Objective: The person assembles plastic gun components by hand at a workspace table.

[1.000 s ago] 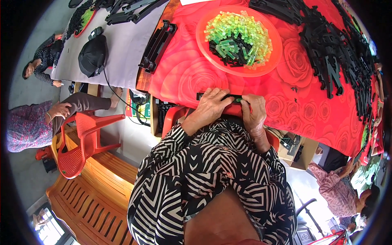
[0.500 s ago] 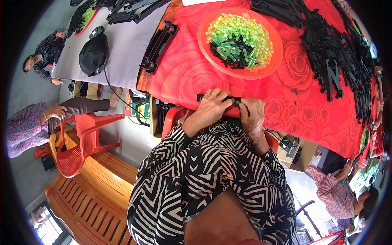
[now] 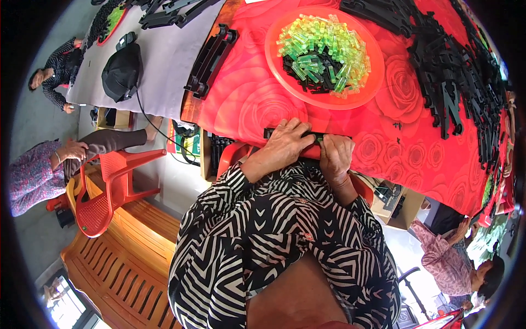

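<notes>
At the near edge of the red cloth-covered table, my left hand [image 3: 285, 143] is closed over a slim black plastic bar [image 3: 268, 132], whose left end sticks out past the fingers. My right hand [image 3: 336, 153] pinches at the bar's right part, thumb and fingertips together. A bit of green, seemingly a small vial [image 3: 320, 140], shows at those fingertips; the rest of it is hidden. Beyond my hands stands a round orange-red tray [image 3: 359, 102]. It holds a heap of clear yellow-green vials [image 3: 323, 41] and small black pieces [image 3: 316, 85].
Piles of black plastic bars [image 3: 438, 71] cover the table's right side. More black bars [image 3: 211, 60] lie by the wooden edge at left. A black cap [image 3: 121, 74] with a cable rests on the grey cloth. A red chair [image 3: 112, 186] and wooden bench [image 3: 120, 268] stand left; people sit nearby.
My right fingers have curled closer over the bar, covering more of the green piece. My left hand has barely moved. The view has shifted slightly.
</notes>
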### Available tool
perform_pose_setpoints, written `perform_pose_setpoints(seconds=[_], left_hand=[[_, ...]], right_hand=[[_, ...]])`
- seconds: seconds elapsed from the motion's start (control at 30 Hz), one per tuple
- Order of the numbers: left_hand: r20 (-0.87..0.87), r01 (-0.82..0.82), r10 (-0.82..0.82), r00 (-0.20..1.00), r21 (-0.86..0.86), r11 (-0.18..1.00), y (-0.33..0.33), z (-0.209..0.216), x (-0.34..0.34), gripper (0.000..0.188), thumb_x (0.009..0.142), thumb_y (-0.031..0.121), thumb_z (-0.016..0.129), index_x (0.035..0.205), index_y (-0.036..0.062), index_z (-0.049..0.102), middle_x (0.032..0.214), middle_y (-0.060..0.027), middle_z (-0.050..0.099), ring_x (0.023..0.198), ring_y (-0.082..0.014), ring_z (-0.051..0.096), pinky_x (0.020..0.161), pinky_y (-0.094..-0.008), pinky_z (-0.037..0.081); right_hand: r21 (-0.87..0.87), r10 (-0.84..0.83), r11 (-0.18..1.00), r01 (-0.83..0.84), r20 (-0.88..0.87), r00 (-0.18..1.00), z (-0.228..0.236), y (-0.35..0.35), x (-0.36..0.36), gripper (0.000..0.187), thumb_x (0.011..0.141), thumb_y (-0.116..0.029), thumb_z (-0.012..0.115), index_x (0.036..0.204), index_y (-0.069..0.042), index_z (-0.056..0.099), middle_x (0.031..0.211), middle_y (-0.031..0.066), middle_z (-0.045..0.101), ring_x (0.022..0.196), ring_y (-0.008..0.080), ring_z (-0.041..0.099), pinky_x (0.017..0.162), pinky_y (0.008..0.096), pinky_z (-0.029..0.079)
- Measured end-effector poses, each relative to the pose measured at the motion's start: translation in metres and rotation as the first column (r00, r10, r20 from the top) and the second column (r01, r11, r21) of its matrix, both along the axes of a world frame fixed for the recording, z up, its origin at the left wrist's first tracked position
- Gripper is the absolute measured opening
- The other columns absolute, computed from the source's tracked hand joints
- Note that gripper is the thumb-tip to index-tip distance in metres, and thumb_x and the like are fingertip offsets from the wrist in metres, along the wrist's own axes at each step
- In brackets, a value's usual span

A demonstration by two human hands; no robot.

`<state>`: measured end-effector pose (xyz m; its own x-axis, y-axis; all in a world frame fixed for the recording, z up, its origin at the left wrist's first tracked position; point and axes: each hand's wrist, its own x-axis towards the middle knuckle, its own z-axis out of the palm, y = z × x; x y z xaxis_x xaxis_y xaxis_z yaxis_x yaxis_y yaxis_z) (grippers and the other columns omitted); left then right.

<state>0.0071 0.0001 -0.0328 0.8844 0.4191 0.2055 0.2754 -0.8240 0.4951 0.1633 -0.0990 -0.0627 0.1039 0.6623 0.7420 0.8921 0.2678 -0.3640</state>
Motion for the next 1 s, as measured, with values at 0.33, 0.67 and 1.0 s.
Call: perform_pose_setpoints(seconds=[0.33, 0.67, 1.0], left_hand=[[-0.070, 0.077, -0.075, 0.995, 0.019, 0.997, 0.004, 0.000, 0.003, 0.030, 0.071, 0.005, 0.061, 0.101, 0.0071, 0.063, 0.117, -0.0090, 0.055, 0.104, -0.0289, 0.050, 0.083, -0.0432, 0.042], [-0.030, 0.044, -0.043, 0.999, 0.026, 0.999, 0.001, -0.001, 0.001, 0.028, 0.070, 0.005, 0.061, 0.098, 0.0077, 0.063, 0.115, -0.0079, 0.056, 0.102, -0.0276, 0.051, 0.083, -0.0418, 0.042], [0.041, -0.102, 0.097, 0.994, 0.132, 0.986, -0.013, -0.001, 0.004, 0.026, 0.075, 0.004, 0.060, 0.101, 0.0056, 0.062, 0.108, -0.0110, 0.057, 0.098, -0.0314, 0.054, 0.084, -0.0425, 0.045]], right_hand=[[-0.046, 0.034, 0.998, -0.033, 0.026, 0.999, -0.003, -0.003, 0.003, 0.026, 0.077, 0.002, 0.064, 0.102, 0.000, 0.057, 0.093, 0.0119, 0.061, 0.075, 0.0265, 0.057, 0.072, 0.0401, 0.047], [-0.019, 0.038, 0.999, -0.039, -0.053, 0.998, -0.003, -0.002, -0.003, 0.026, 0.076, 0.004, 0.065, 0.100, 0.000, 0.059, 0.092, 0.0119, 0.061, 0.076, 0.0271, 0.058, 0.071, 0.0399, 0.046], [0.109, -0.024, 0.990, 0.087, -0.482, 0.876, 0.046, -0.007, 0.005, 0.017, 0.083, 0.002, 0.064, 0.100, 0.001, 0.058, 0.090, 0.0123, 0.062, 0.082, 0.0247, 0.060, 0.078, 0.0363, 0.046]])
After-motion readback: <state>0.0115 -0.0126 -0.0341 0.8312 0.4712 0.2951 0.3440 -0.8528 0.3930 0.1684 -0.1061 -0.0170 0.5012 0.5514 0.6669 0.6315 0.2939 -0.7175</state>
